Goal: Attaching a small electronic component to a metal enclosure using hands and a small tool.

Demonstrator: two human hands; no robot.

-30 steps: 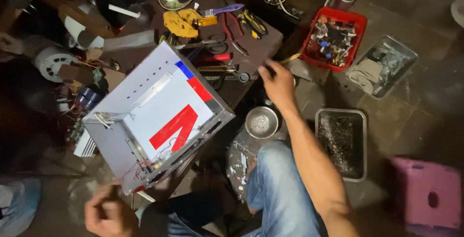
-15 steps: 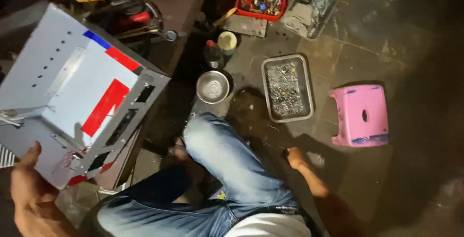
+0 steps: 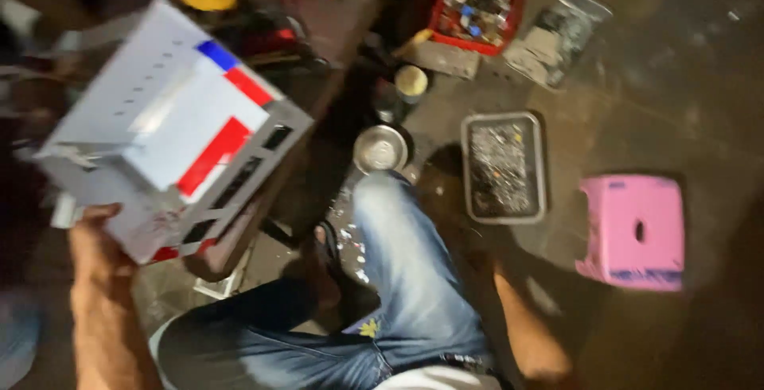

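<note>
Gripping the lower left corner of a white metal case [image 3: 171, 131], the left hand [image 3: 99, 251] is seen at the lower left of the frame, its fingers closed around the case's edge. The case is held tilted over the dark counter [image 3: 334, 40] at the upper left, its panel marked with red and blue patches and its front face cut with dark slots. It is judged to be stiff sheet metal, bulky and probably fairly heavy, with thin edges that may be sharp; a hold at two opposite corners or under the base would likely be steadier than the single corner now held.

The right hand [image 3: 485, 267] is lowered toward the floor at the lower middle of the frame, beside the jeans-clad leg; whether its fingers are open or closed cannot be told, since it is blurred and dark.

A grey tray [image 3: 504, 167] of small metal bits is set on the floor, with a steel bowl [image 3: 380, 149] to its left whose contents cannot be made out. A red crate [image 3: 477, 0] of mixed small parts is placed at the top, and a pink stool [image 3: 633, 231] at the right.
</note>
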